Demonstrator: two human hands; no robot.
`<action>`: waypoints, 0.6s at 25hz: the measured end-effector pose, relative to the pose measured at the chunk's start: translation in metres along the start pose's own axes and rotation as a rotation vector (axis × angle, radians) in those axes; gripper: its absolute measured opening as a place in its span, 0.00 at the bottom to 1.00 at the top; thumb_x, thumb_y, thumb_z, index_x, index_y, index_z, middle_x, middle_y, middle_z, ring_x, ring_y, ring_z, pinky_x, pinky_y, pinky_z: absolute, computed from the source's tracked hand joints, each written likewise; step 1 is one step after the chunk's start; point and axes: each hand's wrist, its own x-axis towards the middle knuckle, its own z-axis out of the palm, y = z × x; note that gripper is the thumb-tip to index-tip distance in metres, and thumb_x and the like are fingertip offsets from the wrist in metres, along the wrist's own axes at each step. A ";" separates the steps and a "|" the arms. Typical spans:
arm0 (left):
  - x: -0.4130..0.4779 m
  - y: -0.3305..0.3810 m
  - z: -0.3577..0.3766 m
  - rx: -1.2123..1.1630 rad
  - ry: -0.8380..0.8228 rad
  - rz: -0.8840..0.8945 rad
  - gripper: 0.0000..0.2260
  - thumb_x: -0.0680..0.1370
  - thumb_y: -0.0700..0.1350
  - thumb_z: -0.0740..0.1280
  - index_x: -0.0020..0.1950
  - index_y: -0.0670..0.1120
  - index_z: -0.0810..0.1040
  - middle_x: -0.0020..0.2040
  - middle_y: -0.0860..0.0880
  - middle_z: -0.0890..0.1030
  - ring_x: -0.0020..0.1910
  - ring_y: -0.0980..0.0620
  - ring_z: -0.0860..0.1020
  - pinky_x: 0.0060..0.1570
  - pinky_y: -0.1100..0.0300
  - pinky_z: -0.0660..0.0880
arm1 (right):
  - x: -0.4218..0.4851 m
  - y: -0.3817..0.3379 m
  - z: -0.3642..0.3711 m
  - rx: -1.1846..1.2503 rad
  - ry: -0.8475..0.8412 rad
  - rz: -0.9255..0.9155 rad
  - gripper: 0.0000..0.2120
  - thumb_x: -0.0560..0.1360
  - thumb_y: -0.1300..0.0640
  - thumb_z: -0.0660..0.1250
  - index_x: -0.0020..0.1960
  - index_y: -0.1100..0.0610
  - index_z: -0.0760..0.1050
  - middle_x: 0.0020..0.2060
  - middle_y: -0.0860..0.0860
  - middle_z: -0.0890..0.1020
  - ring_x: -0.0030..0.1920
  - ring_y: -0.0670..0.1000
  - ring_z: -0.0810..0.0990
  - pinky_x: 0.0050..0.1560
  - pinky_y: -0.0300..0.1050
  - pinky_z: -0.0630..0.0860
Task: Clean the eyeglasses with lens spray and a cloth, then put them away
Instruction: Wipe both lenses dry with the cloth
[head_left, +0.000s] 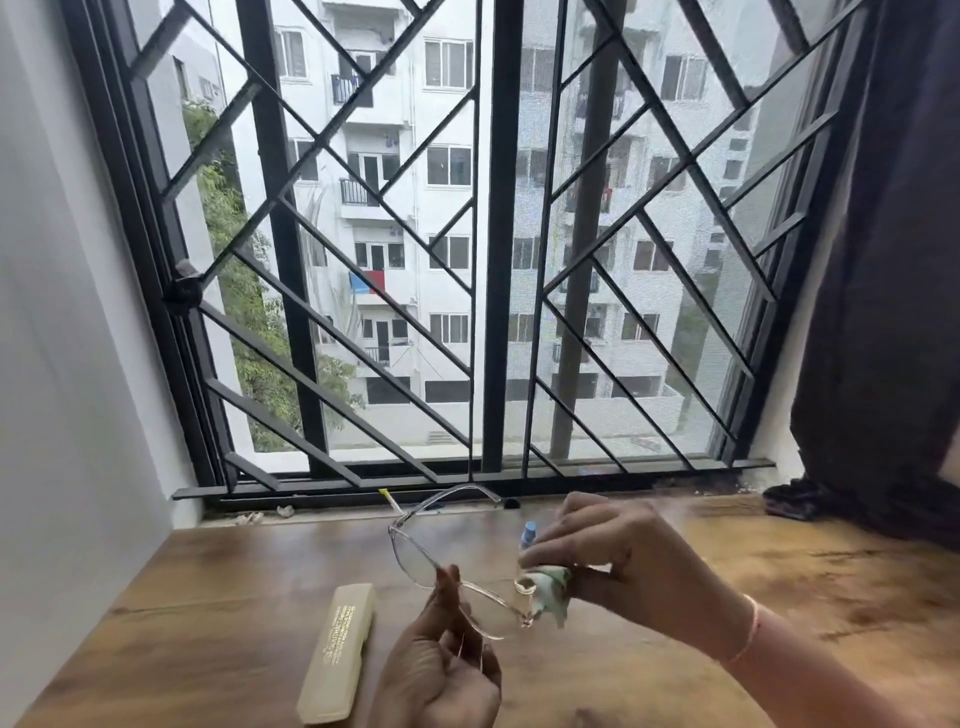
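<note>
Right of the beige case (337, 654), the left hand (441, 665) pinches clear-framed eyeglasses (413, 553); the right hand (634, 566) grasps a blue-nozzled spray bottle (529, 536).

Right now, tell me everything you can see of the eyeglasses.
The eyeglasses have a clear, plastic-looking frame and transparent lenses. They are unfolded, with one temple reaching up toward the window. They are held tilted in the air above the wooden table. The left hand pinches the frame near the bridge from below. The right hand, holding a spray bottle and a cloth, is at one lens; whether these touch the glass I cannot tell.
</note>
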 end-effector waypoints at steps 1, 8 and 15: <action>0.000 0.000 0.000 -0.023 -0.003 -0.013 0.09 0.72 0.47 0.69 0.33 0.46 0.79 0.37 0.50 0.73 0.36 0.54 0.69 0.33 0.61 0.62 | 0.001 -0.006 0.004 -0.040 -0.064 -0.056 0.13 0.73 0.52 0.67 0.47 0.61 0.84 0.41 0.51 0.86 0.39 0.49 0.79 0.41 0.39 0.76; -0.001 0.001 -0.004 -0.089 -0.027 -0.029 0.07 0.66 0.44 0.71 0.39 0.43 0.76 0.38 0.49 0.74 0.38 0.50 0.72 0.38 0.54 0.69 | -0.006 -0.018 0.015 -0.242 -0.186 -0.167 0.13 0.77 0.56 0.60 0.51 0.61 0.81 0.41 0.52 0.84 0.36 0.52 0.75 0.41 0.40 0.74; -0.006 0.003 -0.006 -0.053 -0.019 0.027 0.20 0.70 0.47 0.69 0.18 0.45 0.78 0.38 0.53 0.74 0.38 0.54 0.70 0.37 0.61 0.62 | -0.016 0.010 0.004 -0.303 -0.144 -0.148 0.11 0.77 0.57 0.61 0.48 0.61 0.81 0.40 0.52 0.83 0.37 0.52 0.75 0.43 0.40 0.74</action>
